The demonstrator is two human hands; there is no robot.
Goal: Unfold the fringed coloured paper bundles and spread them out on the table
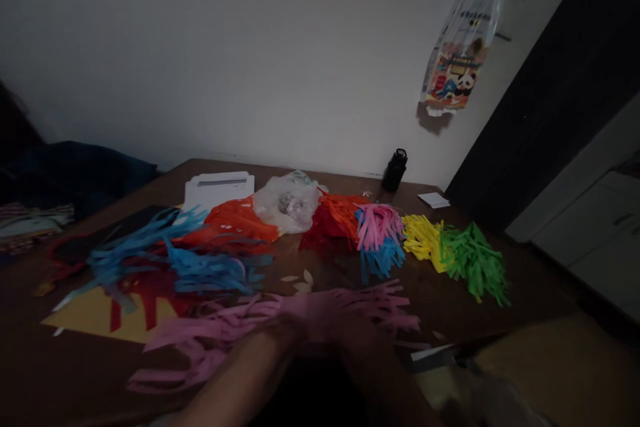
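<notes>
Pink fringed paper stretches across the front of the brown table, its cut strips spreading to both sides. My left hand and my right hand are close together at its middle, both dark and blurred. They touch the paper there, but their fingers cannot be made out. Beyond them lie a few pale petal-shaped scraps. Blue fringed paper is heaped to the left, over red strips and a yellow-orange sheet.
Behind are orange paper, a clear plastic bag, white sheets and a black bottle. Pink, yellow and green fringes lie to the right. A printed bag hangs on the wall.
</notes>
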